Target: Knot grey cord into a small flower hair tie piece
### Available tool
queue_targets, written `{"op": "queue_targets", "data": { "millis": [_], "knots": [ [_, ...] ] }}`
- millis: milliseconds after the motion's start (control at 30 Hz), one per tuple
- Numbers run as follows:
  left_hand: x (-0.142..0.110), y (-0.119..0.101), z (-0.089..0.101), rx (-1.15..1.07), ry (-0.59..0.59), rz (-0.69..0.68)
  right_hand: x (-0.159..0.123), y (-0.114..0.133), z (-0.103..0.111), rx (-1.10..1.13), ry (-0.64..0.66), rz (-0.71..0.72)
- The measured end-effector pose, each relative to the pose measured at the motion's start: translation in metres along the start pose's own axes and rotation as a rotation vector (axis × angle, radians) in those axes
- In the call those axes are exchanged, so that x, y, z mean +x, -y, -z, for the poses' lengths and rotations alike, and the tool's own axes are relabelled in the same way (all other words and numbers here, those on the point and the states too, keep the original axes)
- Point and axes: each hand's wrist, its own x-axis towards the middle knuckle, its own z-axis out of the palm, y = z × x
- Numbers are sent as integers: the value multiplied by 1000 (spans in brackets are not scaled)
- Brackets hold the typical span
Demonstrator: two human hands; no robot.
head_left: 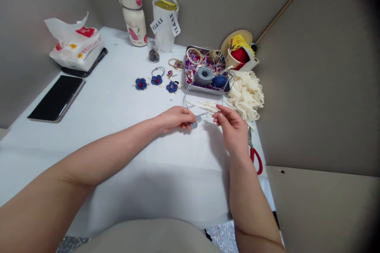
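Observation:
My left hand (179, 118) pinches a small grey crocheted piece (194, 123) with rounded petal-like lobes, just above the white tabletop. To its right, my right hand (230, 124) is closed, thumb against fingertips; what it holds is too fine to make out. Grey yarn (184, 101) loops between the hands and back toward a grey yarn ball (204, 75) in a metal tray (208, 91). A strip of cream lace (208, 105) lies just behind the fingers. Beyond my left hand rest several blue crocheted flowers (156, 80) with bead centres.
Red-handled scissors (255, 160) lie beside my right forearm, near the table's right edge. Piled cream lace (246, 93) sits by the tray, before a cup of yarn (239, 53). A phone (56, 99), tissue pack (77, 49) and bottle (134, 19) stand left and behind.

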Motion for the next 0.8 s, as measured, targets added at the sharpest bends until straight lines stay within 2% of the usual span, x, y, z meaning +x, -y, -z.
{"op": "queue_targets", "data": {
  "millis": [133, 233, 333, 533, 800],
  "knots": [
    [-1, -2, -1, -56, -14, 11, -9, 8, -8, -127, -18, 114],
    [-1, -1, -2, -87, -31, -3, -13, 12, -13, -336, -24, 283],
    [1, 2, -3, -84, -80, -45, -14, 12, -17, -456, -40, 414],
    [2, 7, -5, 30, -177, -163, -17, 10, -22, -637, -52, 502],
    [-1, 6, -8, 112, -195, -204, -19, 10, -23, -835, -66, 500]
  ]
}}
